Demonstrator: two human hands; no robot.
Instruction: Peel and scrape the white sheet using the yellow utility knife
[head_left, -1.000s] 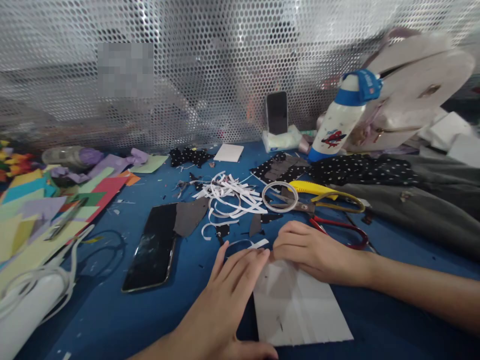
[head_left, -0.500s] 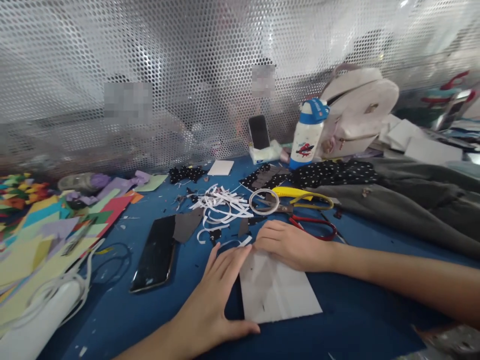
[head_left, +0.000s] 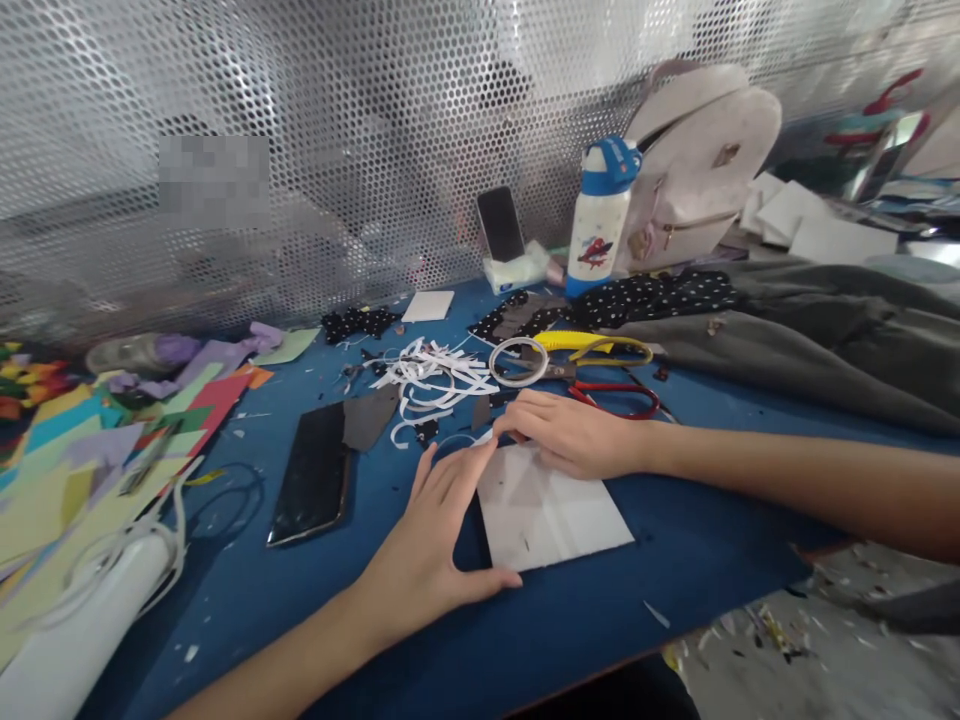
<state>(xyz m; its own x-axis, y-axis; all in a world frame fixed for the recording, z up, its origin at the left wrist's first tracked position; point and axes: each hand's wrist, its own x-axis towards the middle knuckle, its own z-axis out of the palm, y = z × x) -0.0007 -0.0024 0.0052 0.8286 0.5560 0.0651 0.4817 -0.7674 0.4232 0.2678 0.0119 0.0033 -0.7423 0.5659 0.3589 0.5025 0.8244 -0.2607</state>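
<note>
A pale square card (head_left: 559,515) lies flat on the blue table, with a lighter band across it and a dark mark near its front edge. Along its left side rests my left hand (head_left: 431,540), thumb spread wide at the near edge and fingers stretched to the far left corner. My right hand (head_left: 574,432) lies over the card's far edge, fingers curled together, the tips meeting my left index finger. A short white strip end (head_left: 484,437) shows by those fingertips. What the right fingertips pinch, if anything, is hidden.
Beyond my hands are curled white strips (head_left: 435,370), a tape roll (head_left: 519,362), yellow-handled scissors (head_left: 611,350) and red handles (head_left: 619,400). A phone (head_left: 311,480) and coloured paper (head_left: 112,450) lie left. A bottle (head_left: 598,225) and backpack (head_left: 697,165) stand behind, against perforated metal.
The camera view has tilted down, so everything sits higher and the table's front edge and littered floor show. Both hands keep nearly the same place on the card.
</note>
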